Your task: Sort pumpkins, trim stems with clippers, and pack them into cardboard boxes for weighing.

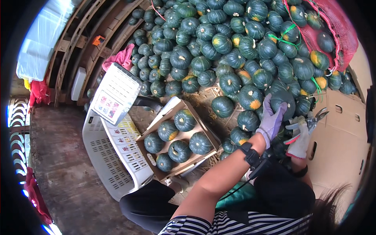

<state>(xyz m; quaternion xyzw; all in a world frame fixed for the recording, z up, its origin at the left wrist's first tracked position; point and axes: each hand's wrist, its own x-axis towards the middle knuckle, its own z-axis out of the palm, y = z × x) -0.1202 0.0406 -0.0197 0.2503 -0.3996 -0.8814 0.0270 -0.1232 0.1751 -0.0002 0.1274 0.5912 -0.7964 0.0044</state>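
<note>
My left hand (272, 116), in a lavender glove, is closed around a dark green squash (282, 102) at the front right of a large heap of green squashes (202, 63). Close beside it on the right, my right hand (299, 135), in a pale work glove, grips pruning shears (319, 115); their blades point up and right, away from the squash. Left of my arms, a cardboard box (202, 120) holds several green squashes, some with orange patches, and sits tilted in view.
A white plastic crate (108, 155) stands left of the box, below a scale's display panel (116, 94). Flattened cardboard (337, 132) lies at the right. A red mesh sack (342, 38) holds squashes at the upper right. Wooden pallets (85, 38) stand at the upper left.
</note>
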